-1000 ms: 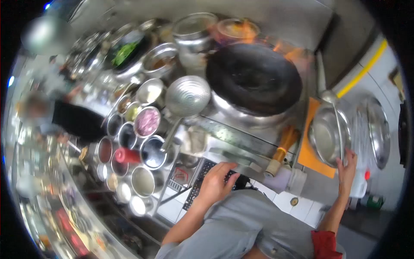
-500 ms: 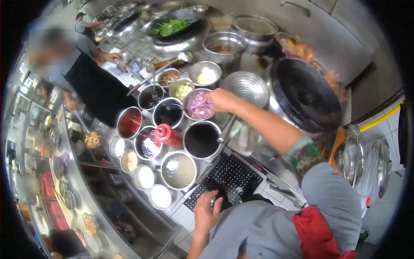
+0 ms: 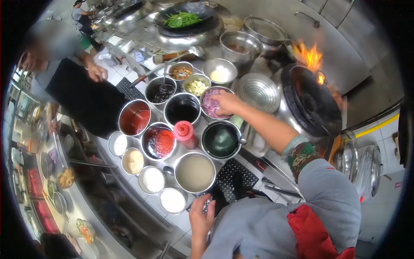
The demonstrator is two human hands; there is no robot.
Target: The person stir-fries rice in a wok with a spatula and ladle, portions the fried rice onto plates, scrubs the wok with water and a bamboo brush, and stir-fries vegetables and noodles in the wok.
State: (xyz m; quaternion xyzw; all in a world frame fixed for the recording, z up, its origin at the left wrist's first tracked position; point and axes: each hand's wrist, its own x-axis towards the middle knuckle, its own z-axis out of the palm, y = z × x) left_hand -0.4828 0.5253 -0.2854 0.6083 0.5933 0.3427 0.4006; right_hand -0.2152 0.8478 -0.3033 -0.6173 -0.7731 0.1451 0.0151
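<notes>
My right hand (image 3: 227,103) reaches into a metal bowl of chopped red onion (image 3: 210,102), fingers bent down and closed on the pieces. Its fingertips are partly hidden in the onion. Low in front of my body, my left hand (image 3: 202,216) holds nothing, its thumb and fingers loosely curled and apart. Around the onion bowl are chopped pale garlic (image 3: 196,87), a pot of dark sauce (image 3: 182,109), a pot of dark green-black liquid (image 3: 221,139) and a red squeeze bottle (image 3: 185,134).
At right, a black wok (image 3: 315,101) sits on a burner with tall flames (image 3: 308,56) behind it. A perforated strainer (image 3: 258,93) lies beside my forearm. Greens fill another wok (image 3: 172,9). A co-worker in a black apron (image 3: 86,93) stands at left.
The view has shifted, and the flames are taller. My right hand has pushed further into the onion. The co-worker's ladle of noodle-like food is gone from its place; a similar pile sits on the counter.
</notes>
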